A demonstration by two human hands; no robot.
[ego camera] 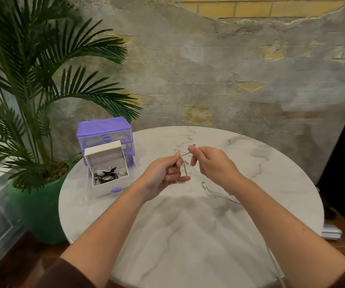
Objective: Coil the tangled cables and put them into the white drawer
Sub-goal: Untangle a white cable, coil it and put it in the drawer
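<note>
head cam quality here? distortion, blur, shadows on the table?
Head view: wide-angle bending at the edges, the forearms stretched. Soft overall; the thin white cable between left hand and right hand is hard to trace. Diffuse arm shadows on the marble table, no harsh glare.

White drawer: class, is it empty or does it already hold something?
Not empty: the white drawer sits pulled out on the table, with black and white cables inside.

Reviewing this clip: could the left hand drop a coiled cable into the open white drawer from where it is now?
Probably yes. The white drawer stands pulled out and open-topped just left of the left hand, with only bare table between them. But that hand is gripping the cable it shares with the right hand.
</note>
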